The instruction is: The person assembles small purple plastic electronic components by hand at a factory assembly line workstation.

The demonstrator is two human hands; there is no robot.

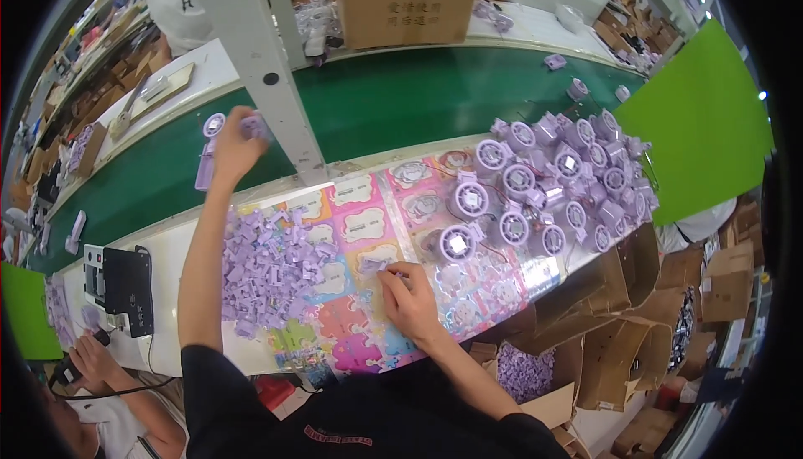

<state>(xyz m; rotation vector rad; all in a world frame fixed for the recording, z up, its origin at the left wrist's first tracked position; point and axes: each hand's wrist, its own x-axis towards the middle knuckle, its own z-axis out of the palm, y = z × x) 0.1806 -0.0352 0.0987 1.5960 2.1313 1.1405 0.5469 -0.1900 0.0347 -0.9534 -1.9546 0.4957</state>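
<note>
Out over the green conveyor belt [376,95], my left hand [237,148] has its fingers curled on a round light-purple fan unit [254,127], slightly blurred. Beside that hand, another purple fan unit [214,126] lies on the belt. My right hand [408,298] is pinched closed over the sticker-covered table, its fingertips at a small purple plastic part [371,265]. To its left spreads a heap of similar small purple parts [272,271]. A big pile of round purple fan units [552,179] with thin wires sits at the right end.
A white metal post [259,66] rises between my arms at the belt's near edge. At lower left, a co-worker's hand [94,360] holds a black tool near a black-and-white box [121,287]. Green panels [703,124] flank the bench; open cartons [619,358] stand at right.
</note>
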